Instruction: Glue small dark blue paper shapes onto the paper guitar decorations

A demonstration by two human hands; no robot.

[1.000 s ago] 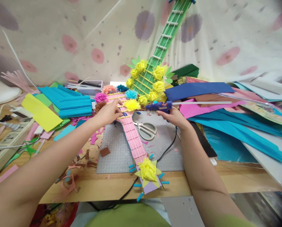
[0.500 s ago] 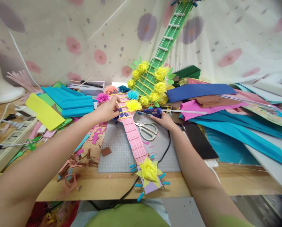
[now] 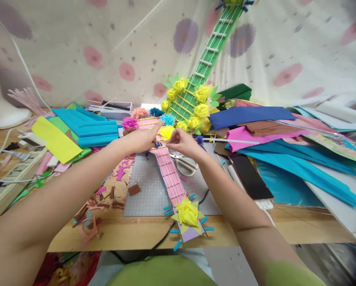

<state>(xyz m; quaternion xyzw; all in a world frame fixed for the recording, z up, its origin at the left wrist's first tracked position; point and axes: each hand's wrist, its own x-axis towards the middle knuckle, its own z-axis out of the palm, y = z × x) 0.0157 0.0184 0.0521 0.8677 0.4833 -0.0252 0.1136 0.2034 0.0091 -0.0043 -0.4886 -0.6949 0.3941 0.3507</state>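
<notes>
A pink paper guitar (image 3: 170, 174) lies on the table with its neck toward me. Pompom flowers in magenta, coral and blue edge its body, along with a yellow paper flower (image 3: 166, 132). My left hand (image 3: 144, 140) rests over the body, its index finger stretched out beside the yellow flower. On the flower's other side, my right hand (image 3: 182, 143) has thumb and fingertips pinched together; what is between them, if anything, is too small to see. Behind the right hand lies a blue glue gun (image 3: 200, 140) with a white glue stick. Scissors (image 3: 185, 165) lie partly under that hand.
A green paper guitar (image 3: 206, 63) with yellow roses leans against the curtain. Crepe paper sheets (image 3: 252, 117) and a phone (image 3: 251, 176) are at right. Paper scraps (image 3: 90, 216), blue paper (image 3: 91, 129) and a power strip (image 3: 14, 186) are at left. A grey cutting mat (image 3: 145, 190) lies beneath.
My right hand has let go of the glue gun and moved left to the yellow flower. My left hand has shifted slightly right, its index finger now extended.
</notes>
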